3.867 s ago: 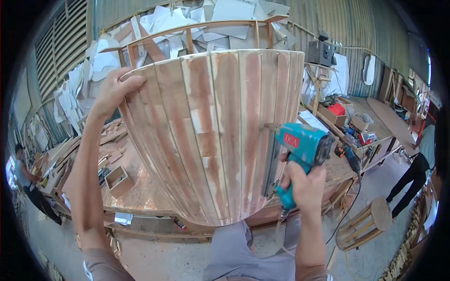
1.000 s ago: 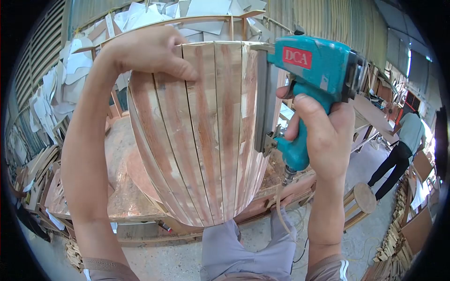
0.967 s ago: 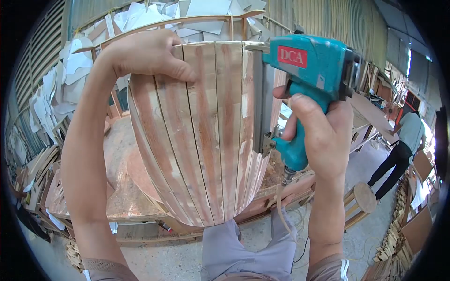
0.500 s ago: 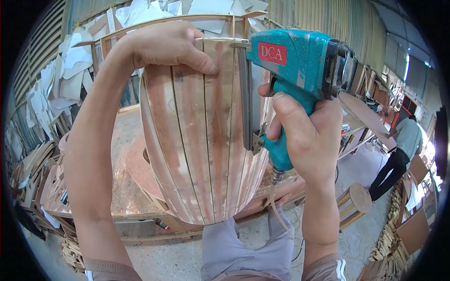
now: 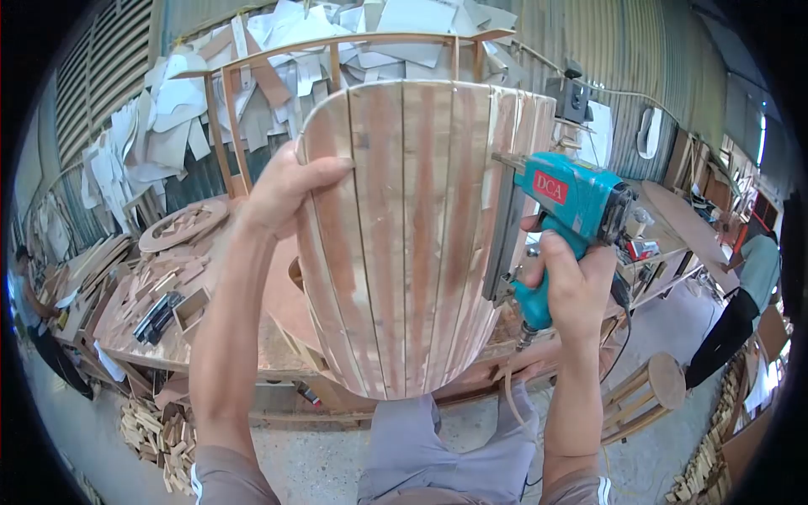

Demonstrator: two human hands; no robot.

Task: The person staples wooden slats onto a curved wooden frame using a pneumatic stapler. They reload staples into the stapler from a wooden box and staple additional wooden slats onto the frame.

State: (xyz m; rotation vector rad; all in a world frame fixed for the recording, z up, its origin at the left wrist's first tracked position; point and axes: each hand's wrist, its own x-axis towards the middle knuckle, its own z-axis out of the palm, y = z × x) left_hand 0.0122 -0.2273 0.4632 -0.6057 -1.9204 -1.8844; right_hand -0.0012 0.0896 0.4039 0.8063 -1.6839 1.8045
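Workbench (image 5: 266, 347), slatted panel (image 5: 421, 236), right fingers (image 5: 560, 252) gripping teal tool (image 5: 582, 195)

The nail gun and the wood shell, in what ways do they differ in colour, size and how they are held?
Colour: the nail gun is teal with a red label; the wood shell has pale and reddish-brown boards.
Size: the wood shell looks much larger than the nail gun.
Hold: the right hand wraps around the nail gun, while the left hand clasps the wood shell's edge.
Shared: each is held in one hand.
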